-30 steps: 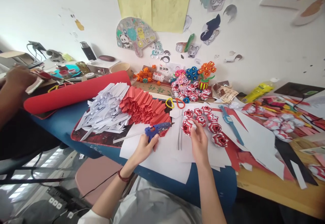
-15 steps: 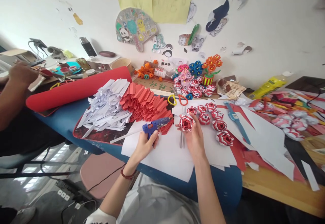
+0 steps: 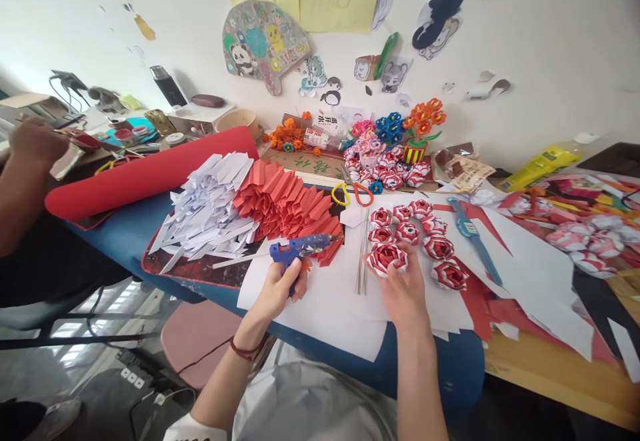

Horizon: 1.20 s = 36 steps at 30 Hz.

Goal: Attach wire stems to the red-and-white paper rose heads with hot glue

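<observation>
My left hand (image 3: 286, 288) is closed around the handle of a blue hot glue gun (image 3: 305, 246), its nozzle pointing right over the red paper pieces. In my right hand (image 3: 407, 288) is a red and white folded-paper flower (image 3: 387, 259), with the fingers at its right and lower side. I cannot tell whether the flower touches the white paper (image 3: 320, 314) beneath. Just beyond it sit several similar paper flowers (image 3: 407, 232) in loose rows. Thin metal wires (image 3: 361, 274) lie left of the held flower.
Heaps of white paper strips (image 3: 215, 208) and red paper pieces (image 3: 285, 201) lie to the left, before a red roll (image 3: 150, 174). Scissors (image 3: 353, 193) are at the back. Paper scraps (image 3: 540, 274) and a blue watch (image 3: 470, 231) lie right. Another person's hand (image 3: 37, 141) is at far left.
My right hand has moved right and nearer to me with the paper flower, which tilts differently. The glue gun has shifted slightly left. A flower behind my right hand now shows.
</observation>
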### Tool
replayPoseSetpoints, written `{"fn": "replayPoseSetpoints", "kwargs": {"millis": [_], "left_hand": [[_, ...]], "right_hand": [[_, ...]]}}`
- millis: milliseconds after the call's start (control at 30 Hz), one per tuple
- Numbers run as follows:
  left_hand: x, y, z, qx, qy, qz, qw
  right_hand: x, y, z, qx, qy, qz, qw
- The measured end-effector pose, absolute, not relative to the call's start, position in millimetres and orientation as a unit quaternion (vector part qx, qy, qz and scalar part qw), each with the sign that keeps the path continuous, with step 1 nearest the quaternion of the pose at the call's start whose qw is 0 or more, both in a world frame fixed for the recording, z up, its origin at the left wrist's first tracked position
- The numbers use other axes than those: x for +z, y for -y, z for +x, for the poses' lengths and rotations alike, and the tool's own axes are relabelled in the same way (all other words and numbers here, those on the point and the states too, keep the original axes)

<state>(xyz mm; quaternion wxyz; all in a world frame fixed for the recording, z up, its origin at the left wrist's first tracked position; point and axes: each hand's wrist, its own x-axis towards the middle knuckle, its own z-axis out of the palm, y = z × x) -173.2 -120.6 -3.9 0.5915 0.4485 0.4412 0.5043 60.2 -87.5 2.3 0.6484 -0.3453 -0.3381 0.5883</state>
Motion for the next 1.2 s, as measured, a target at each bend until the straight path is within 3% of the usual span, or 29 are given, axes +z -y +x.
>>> {"fn": "replayPoseSetpoints", "kwargs": {"millis": [100,167,300,500,600,700,800,900,1067,1200], "left_hand": [[-2.2,118.8,-174.6,0.501,-0.427,0.427,0.62],[1.0,118.7,-174.2,0.498,-0.424,0.418,0.631],[7.3,120.3,-171.5,0.495,-0.423,0.404,0.642],[5.6,121.8,-169.9,0.488,-0.406,0.386,0.67],[2.5,122.1,-171.0,0.489,-0.399,0.383,0.675],[1.0,123.1,-170.8,0.492,-0.401,0.385,0.67],[0.8,125.6,-168.9,0.491,-0.447,0.43,0.612],[1.1,131.0,-168.5,0.485,-0.5,0.485,0.528],[11.9,145.2,-175.3,0.454,-0.519,0.56,0.458],[29.9,154.5,-174.4,0.326,-0.493,0.727,0.349]], "right_hand": [[-2.3,95.8,67.4,0.508,0.387,-0.418,0.646],[-6.0,100.8,72.6,0.385,0.436,-0.498,0.644],[-16.2,104.1,82.3,0.14,0.541,-0.624,0.547],[-21.0,103.8,83.1,-0.038,0.607,-0.657,0.447],[-15.1,114.0,71.8,-0.109,0.58,-0.651,0.477],[-9.5,131.3,46.5,-0.041,0.604,-0.586,0.539],[-7.1,149.9,8.8,0.162,0.645,-0.538,0.519],[-7.9,164.8,-27.6,0.272,0.645,-0.518,0.492],[-10.3,177.1,-53.7,0.357,0.583,-0.535,0.496],[-16.7,181.0,-54.4,0.438,0.495,-0.526,0.534]]}}
